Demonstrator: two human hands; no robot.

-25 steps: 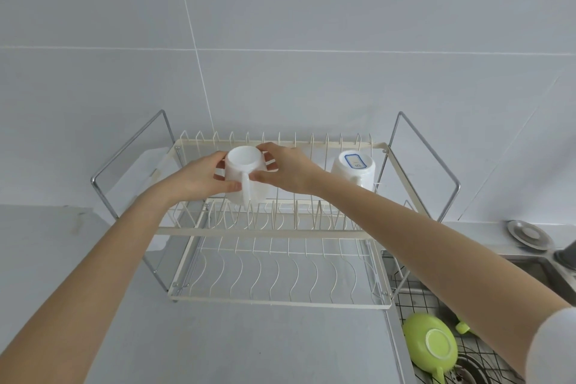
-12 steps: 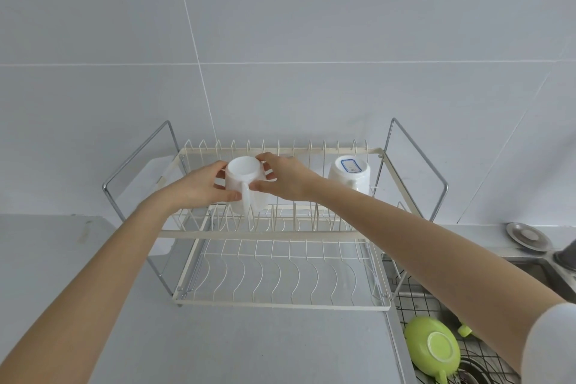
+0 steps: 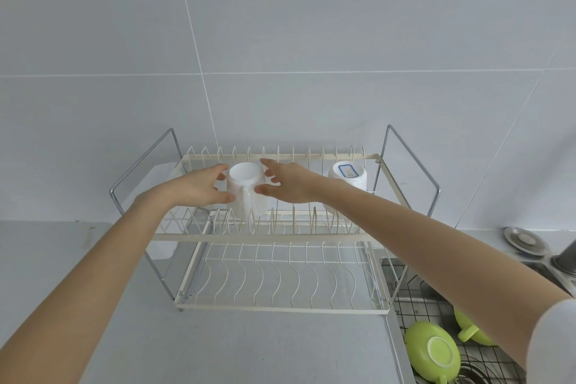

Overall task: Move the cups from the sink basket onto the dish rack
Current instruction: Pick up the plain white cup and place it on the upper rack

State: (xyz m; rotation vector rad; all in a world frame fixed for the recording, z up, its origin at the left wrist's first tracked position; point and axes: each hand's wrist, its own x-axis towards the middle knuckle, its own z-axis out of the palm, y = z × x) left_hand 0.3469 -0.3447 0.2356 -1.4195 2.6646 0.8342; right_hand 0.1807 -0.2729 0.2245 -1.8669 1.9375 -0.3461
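A white cup (image 3: 246,178) stands upside down on the upper tier of the cream wire dish rack (image 3: 280,237), its handle facing me. My left hand (image 3: 199,185) and my right hand (image 3: 290,182) hold it from either side, fingers loosely around its wall. A second white cup (image 3: 347,174) with a blue label on its base sits upside down at the right end of the same tier. In the sink basket (image 3: 414,293) at the lower right lie a green cup (image 3: 431,349), bottom up, and another green cup (image 3: 467,326), partly hidden by my right arm.
The rack stands on a grey counter (image 3: 218,346) against a tiled wall; its lower tier holds nothing. Chrome side frames (image 3: 411,159) rise at both ends. A round metal drain cover (image 3: 525,240) and a dark faucet base (image 3: 565,259) sit at the right by the sink.
The white cup has gone down onto the upper tier's prongs and my fingers have loosened around it. The view has tilted so the rack sits lower in the frame.
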